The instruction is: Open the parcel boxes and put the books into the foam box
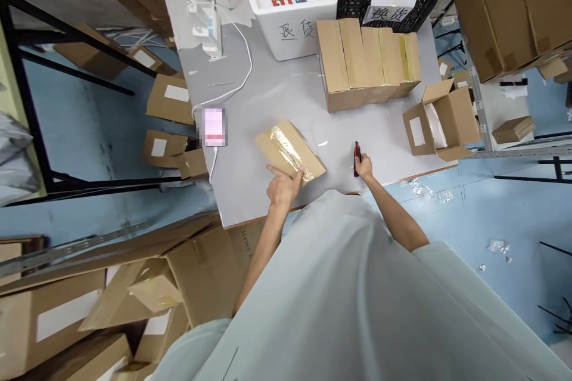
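Lying on the table, left of the utility knife: one flat cardboard parcel, probably light, fairly stiff, slick along its clear tape, best held by bare edges. Left hand: spread on its near side. Right hand: closed round the utility knife.

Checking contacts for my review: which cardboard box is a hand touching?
The taped box lying on the table, apart from the row of boxes; the left hand touches it, while neither hand touches any other.
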{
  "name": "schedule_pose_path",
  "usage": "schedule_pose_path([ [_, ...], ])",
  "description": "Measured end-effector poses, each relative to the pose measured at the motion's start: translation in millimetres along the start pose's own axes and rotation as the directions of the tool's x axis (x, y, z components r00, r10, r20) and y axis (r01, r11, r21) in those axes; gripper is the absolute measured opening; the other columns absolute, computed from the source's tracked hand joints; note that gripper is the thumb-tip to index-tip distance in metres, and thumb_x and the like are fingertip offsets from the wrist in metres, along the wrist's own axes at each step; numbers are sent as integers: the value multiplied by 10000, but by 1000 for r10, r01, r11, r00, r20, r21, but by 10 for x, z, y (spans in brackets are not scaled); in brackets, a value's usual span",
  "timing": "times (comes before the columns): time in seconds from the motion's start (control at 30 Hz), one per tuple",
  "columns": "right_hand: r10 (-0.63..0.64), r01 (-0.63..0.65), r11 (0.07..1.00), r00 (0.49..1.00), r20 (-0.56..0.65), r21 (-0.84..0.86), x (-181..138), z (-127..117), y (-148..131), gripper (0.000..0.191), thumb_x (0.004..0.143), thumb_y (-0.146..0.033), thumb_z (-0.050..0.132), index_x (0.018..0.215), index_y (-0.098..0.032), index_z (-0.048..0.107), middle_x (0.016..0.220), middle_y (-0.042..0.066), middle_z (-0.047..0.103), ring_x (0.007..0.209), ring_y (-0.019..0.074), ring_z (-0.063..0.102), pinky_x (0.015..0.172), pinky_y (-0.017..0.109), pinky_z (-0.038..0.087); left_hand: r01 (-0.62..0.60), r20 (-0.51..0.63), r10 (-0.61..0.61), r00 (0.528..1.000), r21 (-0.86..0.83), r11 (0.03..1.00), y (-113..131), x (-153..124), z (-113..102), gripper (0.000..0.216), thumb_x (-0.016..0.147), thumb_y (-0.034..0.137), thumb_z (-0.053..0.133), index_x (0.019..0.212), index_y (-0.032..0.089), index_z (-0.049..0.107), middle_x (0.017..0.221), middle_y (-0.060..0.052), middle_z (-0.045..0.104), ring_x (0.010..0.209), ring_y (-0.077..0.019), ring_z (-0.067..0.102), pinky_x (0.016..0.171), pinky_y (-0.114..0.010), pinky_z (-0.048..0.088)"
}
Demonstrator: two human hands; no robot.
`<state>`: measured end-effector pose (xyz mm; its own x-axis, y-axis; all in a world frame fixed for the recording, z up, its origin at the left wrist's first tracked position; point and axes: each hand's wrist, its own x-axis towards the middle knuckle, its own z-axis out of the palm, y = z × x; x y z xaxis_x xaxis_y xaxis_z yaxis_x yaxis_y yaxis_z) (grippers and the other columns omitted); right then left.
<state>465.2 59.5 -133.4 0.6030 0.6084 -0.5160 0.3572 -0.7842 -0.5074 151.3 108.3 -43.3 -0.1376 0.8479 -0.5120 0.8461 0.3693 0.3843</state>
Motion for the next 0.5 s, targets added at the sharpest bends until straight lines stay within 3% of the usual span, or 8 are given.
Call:
schedule_pose_path([
  [0.13,56,-57,998,998,-40,-27,-143,115,-19,249,1051,-224,558,1210,-135,728,1267,218,769,1215,309,740,1116,416,550,22,56,-22,998,-6,1000,-73,8,-171,1364,896,841,663,1711,-144,188,1302,-456,726,1316,-568,713,1070,-650,552],
  [0.27,69,-69,998,993,-91,1,-279,52,-34,250,1038,-223,602,1229,-152,747,1335,205,748,1249,285,721,1157,403,522,-52,51,47,998,101,993,-50,-73,-432,1216,931,726,684,1703,-117,270,1215,-414,771,1226,-564,751,1017,-643,581],
  [0.37,69,-59,996,986,-155,64,-409,-186,14,255,1035,-261,627,1227,-158,759,1363,193,753,1201,263,744,1160,388,529,-121,-31,129,991,185,975,93,-107,-648,1088,1004,660,593,1708,-105,275,1118,-372,795,1124,-556,778,971,-651,589],
  [0.5,12,50,978,955,-297,203,-705,-754,266,287,1058,-357,601,1215,-188,773,1259,128,812,1089,226,777,1079,349,585,-399,7,399,917,80,914,572,-109,-694,928,1044,621,530,1718,5,365,1008,-225,827,1093,-496,786,998,-608,585],
])
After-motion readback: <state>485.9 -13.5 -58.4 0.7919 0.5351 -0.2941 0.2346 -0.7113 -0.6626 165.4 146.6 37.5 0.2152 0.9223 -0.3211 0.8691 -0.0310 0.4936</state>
